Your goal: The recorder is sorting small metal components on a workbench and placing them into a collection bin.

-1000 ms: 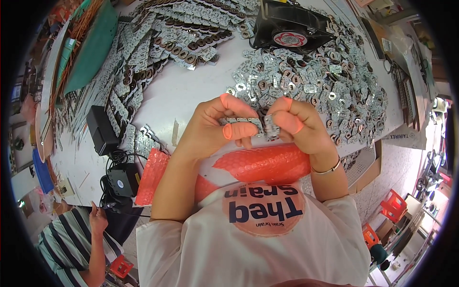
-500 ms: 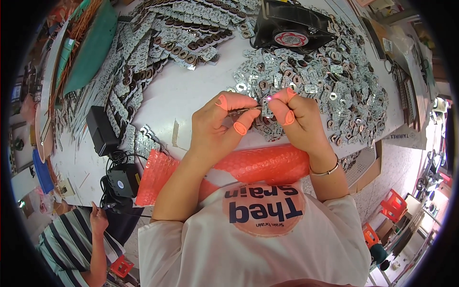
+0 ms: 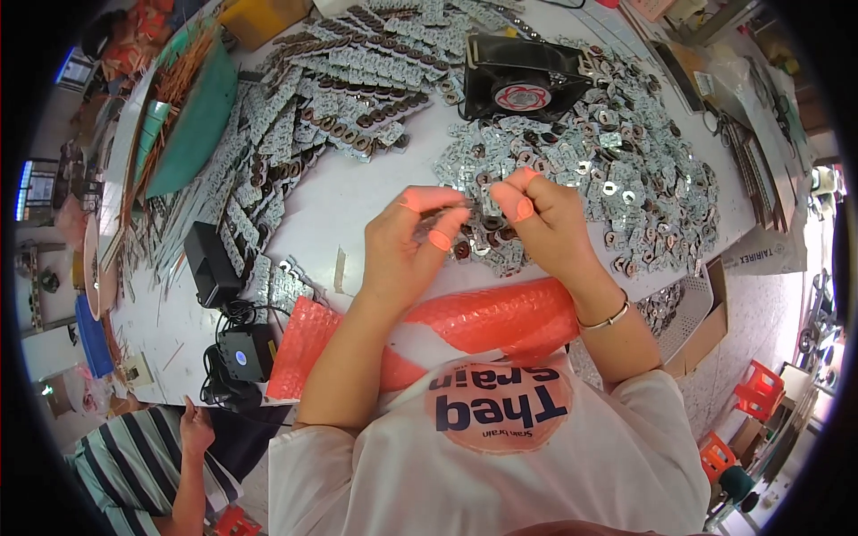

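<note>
My left hand [image 3: 393,246] is closed, its thumb and forefinger pinching a short strip of small silvery metal parts [image 3: 435,217], partly hidden and blurred. Facing it, my right hand [image 3: 556,234] is closed too, thumb and forefinger pressed together; what is between them, if anything, is hidden. Orange finger cots cover the thumb and forefinger of both hands. Just beyond my hands spreads a heap of loose small metal parts [image 3: 617,170], some with dark round discs. Unbroken rows of such parts [image 3: 357,112] lie stacked at the far left.
A black fan [image 3: 523,80] stands at the heap's far edge. Red bubble wrap [image 3: 500,313] lies along the near table edge. Black power adapters [image 3: 246,353] with cables sit at left, near a green tray [image 3: 192,116]. A white basket [image 3: 693,308] stands at right; a person in stripes [image 3: 147,460] is lower left.
My hands have drawn slightly apart, and the right fingertips have moved a little left. The whole view has shifted slightly. The small part seen at my right fingertips earlier is no longer distinguishable there.
</note>
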Available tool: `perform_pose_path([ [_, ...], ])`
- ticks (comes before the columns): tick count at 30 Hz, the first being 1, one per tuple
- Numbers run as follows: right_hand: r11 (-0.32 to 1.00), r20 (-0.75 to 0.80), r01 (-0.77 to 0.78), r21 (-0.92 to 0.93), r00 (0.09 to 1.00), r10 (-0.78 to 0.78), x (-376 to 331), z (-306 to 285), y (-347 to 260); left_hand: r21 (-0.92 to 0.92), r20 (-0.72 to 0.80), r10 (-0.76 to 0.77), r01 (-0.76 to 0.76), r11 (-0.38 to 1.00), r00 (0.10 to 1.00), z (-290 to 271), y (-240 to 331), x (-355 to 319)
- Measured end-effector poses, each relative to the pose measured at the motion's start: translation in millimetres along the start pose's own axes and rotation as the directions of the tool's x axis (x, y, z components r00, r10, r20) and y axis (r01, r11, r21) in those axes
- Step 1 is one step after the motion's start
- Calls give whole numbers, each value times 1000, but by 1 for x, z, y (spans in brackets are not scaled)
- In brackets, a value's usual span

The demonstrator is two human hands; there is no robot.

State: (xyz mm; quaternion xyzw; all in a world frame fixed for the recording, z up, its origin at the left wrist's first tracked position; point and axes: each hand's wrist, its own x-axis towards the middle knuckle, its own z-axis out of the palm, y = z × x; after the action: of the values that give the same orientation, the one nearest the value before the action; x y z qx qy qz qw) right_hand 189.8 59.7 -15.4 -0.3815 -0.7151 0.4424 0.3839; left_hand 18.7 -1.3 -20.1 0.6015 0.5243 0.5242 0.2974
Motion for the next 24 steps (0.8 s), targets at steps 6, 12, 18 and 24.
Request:
perform_pose_path([
  [6, 946, 74, 149, -289, 988, -133, -1, -12, 15, -564, 138, -48, 119, 817, 989, -8, 43, -10],
  [12, 998, -87, -49, -36, 995, 46, 3, -21, 20, 85, 370, 112, -154, 984, 922, 34, 18, -34],
  [18, 627, -336, 329, 706, 935, -111, -27, -60, -68, 339, 401, 385, -525, 781, 832, 47, 18, -48],
  [24, -115, -519, 640, 760, 490, -701, -154, -40, -165, 452, 496, 482, -689, 567, 722, 52, 21, -49],
])
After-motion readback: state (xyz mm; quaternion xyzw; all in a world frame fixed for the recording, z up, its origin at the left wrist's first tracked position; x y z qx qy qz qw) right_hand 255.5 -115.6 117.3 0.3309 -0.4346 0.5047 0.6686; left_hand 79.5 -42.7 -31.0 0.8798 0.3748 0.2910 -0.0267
